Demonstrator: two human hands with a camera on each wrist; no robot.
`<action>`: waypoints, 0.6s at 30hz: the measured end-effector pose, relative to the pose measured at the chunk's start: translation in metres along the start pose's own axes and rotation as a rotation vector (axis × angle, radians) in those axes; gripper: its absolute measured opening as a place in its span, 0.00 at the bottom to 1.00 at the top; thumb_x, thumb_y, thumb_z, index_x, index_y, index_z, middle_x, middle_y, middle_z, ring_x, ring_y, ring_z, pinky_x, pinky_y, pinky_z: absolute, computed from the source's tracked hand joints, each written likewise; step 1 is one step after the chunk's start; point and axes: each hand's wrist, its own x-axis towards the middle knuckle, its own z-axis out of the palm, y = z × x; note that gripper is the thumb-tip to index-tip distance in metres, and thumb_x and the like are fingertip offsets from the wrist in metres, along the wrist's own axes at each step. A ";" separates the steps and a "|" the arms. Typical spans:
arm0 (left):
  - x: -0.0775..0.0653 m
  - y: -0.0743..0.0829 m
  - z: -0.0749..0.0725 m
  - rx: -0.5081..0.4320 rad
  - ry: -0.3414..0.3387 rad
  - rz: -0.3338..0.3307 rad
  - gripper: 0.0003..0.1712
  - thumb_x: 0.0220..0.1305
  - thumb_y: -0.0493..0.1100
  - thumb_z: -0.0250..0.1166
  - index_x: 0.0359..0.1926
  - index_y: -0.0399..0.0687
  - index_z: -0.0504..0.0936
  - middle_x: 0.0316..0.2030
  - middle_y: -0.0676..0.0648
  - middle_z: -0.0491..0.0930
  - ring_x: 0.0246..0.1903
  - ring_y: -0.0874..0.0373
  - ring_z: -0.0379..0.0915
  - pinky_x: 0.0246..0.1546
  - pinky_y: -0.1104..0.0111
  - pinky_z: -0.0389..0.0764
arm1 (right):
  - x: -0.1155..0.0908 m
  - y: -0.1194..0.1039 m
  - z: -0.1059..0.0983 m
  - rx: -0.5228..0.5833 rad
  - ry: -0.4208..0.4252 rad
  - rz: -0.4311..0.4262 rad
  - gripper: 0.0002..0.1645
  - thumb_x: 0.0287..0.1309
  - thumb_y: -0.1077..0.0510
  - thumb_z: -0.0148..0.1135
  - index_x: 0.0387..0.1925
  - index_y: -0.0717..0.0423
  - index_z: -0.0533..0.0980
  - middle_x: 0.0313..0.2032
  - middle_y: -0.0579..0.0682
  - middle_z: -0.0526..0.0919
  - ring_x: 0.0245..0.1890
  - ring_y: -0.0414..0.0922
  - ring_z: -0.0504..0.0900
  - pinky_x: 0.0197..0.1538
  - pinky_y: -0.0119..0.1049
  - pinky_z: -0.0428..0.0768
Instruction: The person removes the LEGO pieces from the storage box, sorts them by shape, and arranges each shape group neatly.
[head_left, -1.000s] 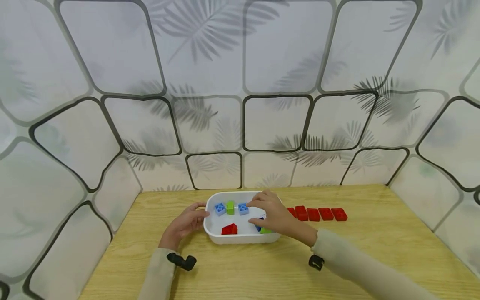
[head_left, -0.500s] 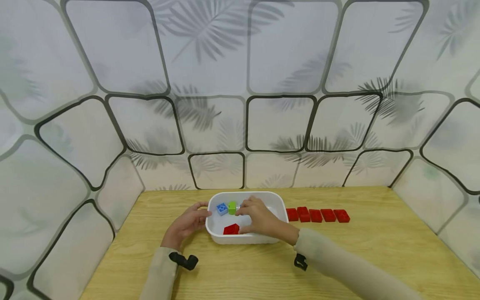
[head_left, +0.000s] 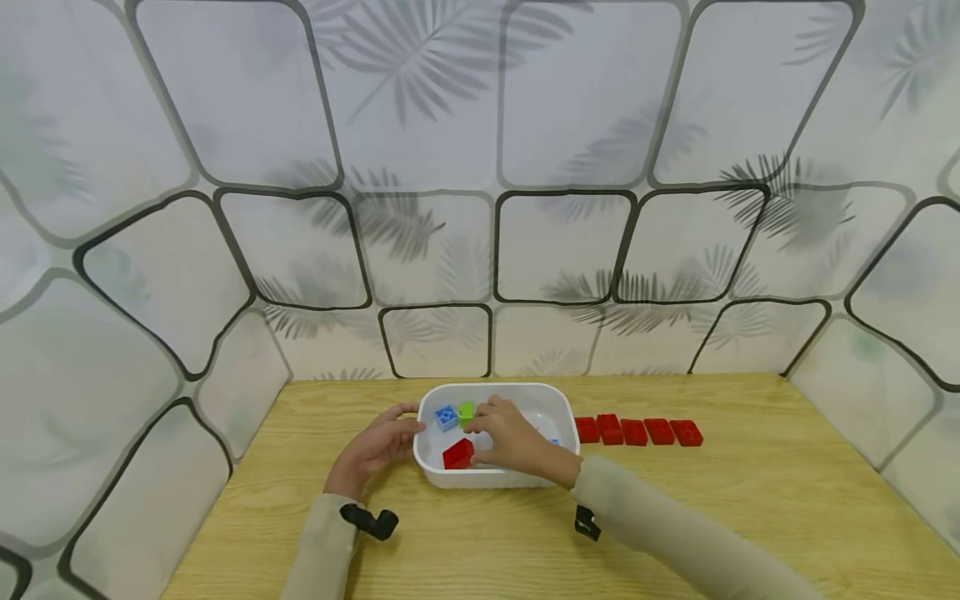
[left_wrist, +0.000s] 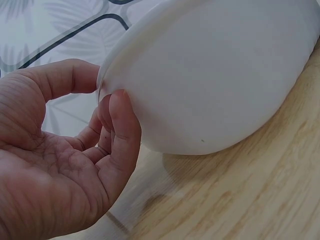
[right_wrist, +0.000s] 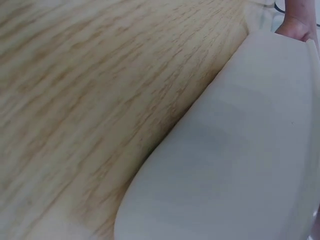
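A white oval tub [head_left: 495, 478] stands on the wooden table, with plastic toy bricks inside. My left hand [head_left: 377, 442] holds its left end; the left wrist view shows thumb and fingers pinching the tub wall [left_wrist: 210, 90]. Inside the tub, my right hand [head_left: 510, 437] reaches down with thumb and fingers spread apart. Its thumb is right at a red brick [head_left: 458, 454], its fingertips beside a green brick [head_left: 467, 413]. A light blue brick [head_left: 446, 417] lies left of the green one. My right forearm partly covers the tub's right side, where a bit of blue shows.
Several red bricks [head_left: 634, 432] lie in a row on the table [head_left: 675, 500], right of the tub. A patterned fabric backdrop [head_left: 420, 250] rises behind the table and along both sides. In the right wrist view, the tub's outer wall [right_wrist: 215, 140] fills much of the picture.
My right hand has moved left across the tub toward the red and green bricks. The red brick has turned and shifted slightly. The left hand keeps its hold.
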 end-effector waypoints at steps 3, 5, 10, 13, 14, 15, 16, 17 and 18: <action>0.000 0.000 0.000 0.004 0.003 0.000 0.28 0.73 0.38 0.58 0.68 0.35 0.60 0.45 0.51 0.86 0.40 0.63 0.82 0.40 0.69 0.83 | 0.002 0.000 0.002 0.004 -0.026 0.018 0.25 0.45 0.49 0.83 0.44 0.55 0.87 0.39 0.48 0.85 0.41 0.43 0.73 0.45 0.35 0.70; 0.001 0.000 0.000 0.007 0.006 0.000 0.28 0.73 0.38 0.58 0.68 0.34 0.60 0.45 0.52 0.86 0.40 0.63 0.82 0.40 0.70 0.83 | 0.004 0.000 0.002 0.011 -0.044 0.029 0.25 0.45 0.49 0.83 0.45 0.55 0.87 0.40 0.48 0.86 0.42 0.44 0.74 0.46 0.35 0.70; 0.001 -0.001 -0.001 0.018 0.010 0.000 0.29 0.73 0.38 0.58 0.68 0.34 0.60 0.45 0.52 0.85 0.40 0.63 0.81 0.40 0.70 0.83 | 0.008 -0.002 0.003 0.032 -0.085 0.056 0.24 0.46 0.49 0.82 0.46 0.54 0.87 0.40 0.47 0.87 0.43 0.43 0.74 0.48 0.35 0.70; 0.001 -0.001 -0.001 0.020 0.009 0.000 0.29 0.73 0.38 0.58 0.68 0.34 0.60 0.44 0.52 0.85 0.39 0.63 0.81 0.39 0.70 0.83 | 0.009 -0.002 0.004 0.043 -0.099 0.066 0.23 0.47 0.49 0.82 0.45 0.54 0.87 0.39 0.46 0.87 0.42 0.42 0.73 0.48 0.35 0.70; 0.001 -0.001 -0.001 0.021 0.008 0.001 0.29 0.73 0.38 0.58 0.68 0.34 0.60 0.44 0.52 0.86 0.39 0.63 0.81 0.39 0.70 0.83 | 0.009 -0.002 0.004 0.047 -0.102 0.067 0.23 0.47 0.50 0.82 0.45 0.54 0.87 0.39 0.46 0.87 0.42 0.42 0.73 0.48 0.35 0.70; 0.001 -0.001 0.000 0.021 0.009 0.001 0.28 0.73 0.38 0.58 0.68 0.34 0.60 0.44 0.53 0.86 0.38 0.64 0.81 0.39 0.71 0.83 | 0.009 -0.003 0.004 0.052 -0.104 0.068 0.23 0.47 0.50 0.82 0.45 0.54 0.87 0.39 0.46 0.87 0.42 0.42 0.73 0.48 0.35 0.69; 0.001 -0.001 0.000 0.021 0.009 0.002 0.28 0.73 0.38 0.57 0.68 0.34 0.60 0.43 0.53 0.86 0.38 0.64 0.81 0.39 0.71 0.82 | 0.009 -0.003 0.004 0.057 -0.105 0.068 0.23 0.47 0.51 0.82 0.45 0.54 0.87 0.39 0.46 0.87 0.41 0.42 0.73 0.47 0.35 0.69; 0.001 -0.001 0.000 0.019 0.008 0.003 0.27 0.73 0.38 0.57 0.68 0.35 0.60 0.43 0.53 0.86 0.38 0.64 0.81 0.39 0.71 0.82 | 0.009 -0.003 0.004 0.060 -0.105 0.071 0.22 0.48 0.51 0.82 0.45 0.54 0.87 0.38 0.46 0.87 0.41 0.42 0.73 0.47 0.34 0.69; 0.001 -0.001 0.000 0.019 0.008 0.003 0.27 0.73 0.38 0.57 0.67 0.35 0.60 0.43 0.53 0.86 0.37 0.64 0.80 0.38 0.71 0.82 | 0.009 -0.004 0.004 0.064 -0.107 0.075 0.22 0.48 0.51 0.81 0.46 0.54 0.87 0.39 0.46 0.87 0.41 0.42 0.73 0.47 0.34 0.69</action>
